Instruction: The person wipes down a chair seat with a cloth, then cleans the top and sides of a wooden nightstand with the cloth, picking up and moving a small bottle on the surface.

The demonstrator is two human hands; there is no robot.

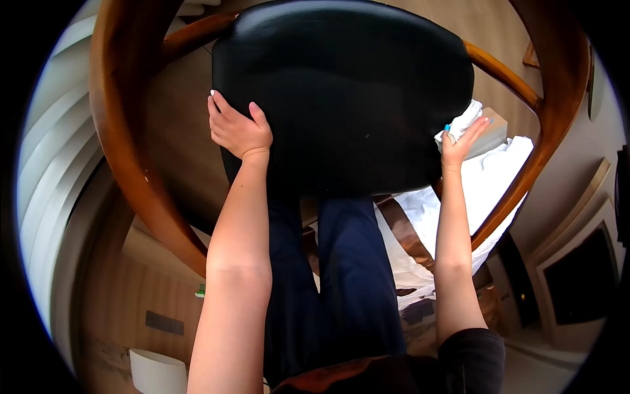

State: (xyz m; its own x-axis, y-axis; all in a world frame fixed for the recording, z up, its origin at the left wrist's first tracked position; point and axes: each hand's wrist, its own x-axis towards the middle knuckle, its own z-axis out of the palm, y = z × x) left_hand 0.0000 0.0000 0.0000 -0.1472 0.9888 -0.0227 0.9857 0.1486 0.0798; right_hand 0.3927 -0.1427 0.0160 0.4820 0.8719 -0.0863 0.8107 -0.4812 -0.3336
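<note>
A black padded chair seat (348, 98) fills the upper middle, inside a curved brown wooden frame (108, 118). My left hand (241, 128) lies on the left edge of the seat, fingers apart, with nothing held in it. At the seat's right edge, my right hand (461, 143) is on a crumpled white cloth (467, 119), which shows between the thumb and fingers. The thumb presses near the cloth and the other fingers point up and right.
White bedding (489, 177) with a brown band lies below right, beyond the chair frame. A box-like block (491, 131) stands behind my right hand. White curtains (56, 164) hang at the left. A white object (157, 373) is at the lower left.
</note>
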